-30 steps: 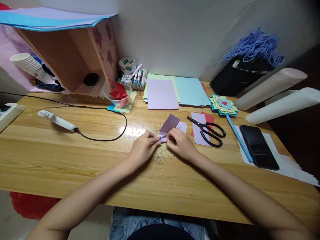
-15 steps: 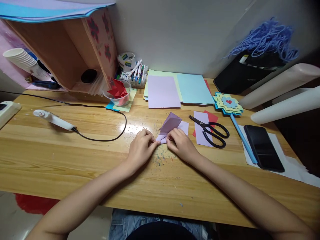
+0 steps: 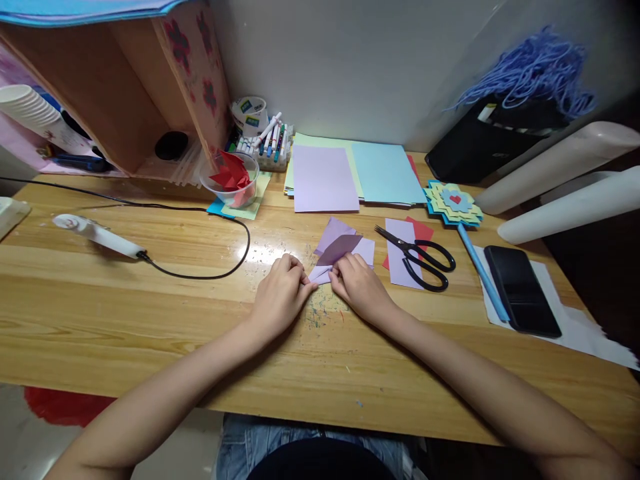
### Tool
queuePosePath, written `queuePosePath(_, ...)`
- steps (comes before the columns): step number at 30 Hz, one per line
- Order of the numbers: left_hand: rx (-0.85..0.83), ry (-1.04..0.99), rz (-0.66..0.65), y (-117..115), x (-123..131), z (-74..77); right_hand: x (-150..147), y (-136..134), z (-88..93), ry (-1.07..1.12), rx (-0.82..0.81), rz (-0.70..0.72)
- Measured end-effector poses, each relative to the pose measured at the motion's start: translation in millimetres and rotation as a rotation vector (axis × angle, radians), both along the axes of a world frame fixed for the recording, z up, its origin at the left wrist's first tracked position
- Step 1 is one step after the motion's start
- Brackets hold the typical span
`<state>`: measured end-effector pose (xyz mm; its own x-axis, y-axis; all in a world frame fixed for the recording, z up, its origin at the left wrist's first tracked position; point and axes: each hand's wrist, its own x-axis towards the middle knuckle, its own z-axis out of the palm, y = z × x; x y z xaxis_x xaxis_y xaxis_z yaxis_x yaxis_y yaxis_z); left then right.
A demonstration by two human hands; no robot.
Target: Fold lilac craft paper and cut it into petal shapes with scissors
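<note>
A partly folded purple paper [image 3: 339, 249] lies on the wooden table between my hands, one flap standing up and tilted. My left hand [image 3: 284, 291] pinches its lower left corner. The fingers of my right hand [image 3: 357, 283] are closed on its lower right part, which they partly hide. Black-handled scissors [image 3: 417, 257] rest to the right, on a light purple strip [image 3: 400, 257] with red paper [image 3: 423, 231] beneath.
Behind are stacked coloured sheets [image 3: 387, 173], a clear bowl with red folded paper [image 3: 231, 180] and markers [image 3: 273, 143]. A white corded tool [image 3: 100, 237] lies left. At the right are a paper flower [image 3: 455, 202], a phone [image 3: 523, 290] and white rolls [image 3: 560, 163].
The upright purple flap has tipped lower toward my hands, and another purple part now shows behind it. Both hands keep their hold. The whole view has shifted slightly.
</note>
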<state>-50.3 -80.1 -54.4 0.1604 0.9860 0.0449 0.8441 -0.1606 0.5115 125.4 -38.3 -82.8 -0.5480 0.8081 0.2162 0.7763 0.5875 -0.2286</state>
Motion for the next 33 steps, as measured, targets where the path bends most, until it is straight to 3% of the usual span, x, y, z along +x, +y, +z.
queuePosePath(9, -0.030, -0.031, -0.001, -2.1, -1.7, 2.9, -0.3, 1.9, -6.5, -0.026, 0.028, -0.009)
queuePosePath(16, 0.147, 0.066, -0.024, 2.9, -1.7, -3.4, 0.1, -0.2, -1.8, -0.022, -0.016, -0.092)
queuePosePath(20, 0.193, 0.082, 0.006, 10.0, -7.6, -6.2, 2.0, -0.1, 3.4, 0.080, -0.088, -0.033)
queuePosePath(33, 0.025, -0.182, 0.076, 15.9, -15.2, -10.0, -2.1, 12.3, 1.0, -0.031, -0.098, -0.055)
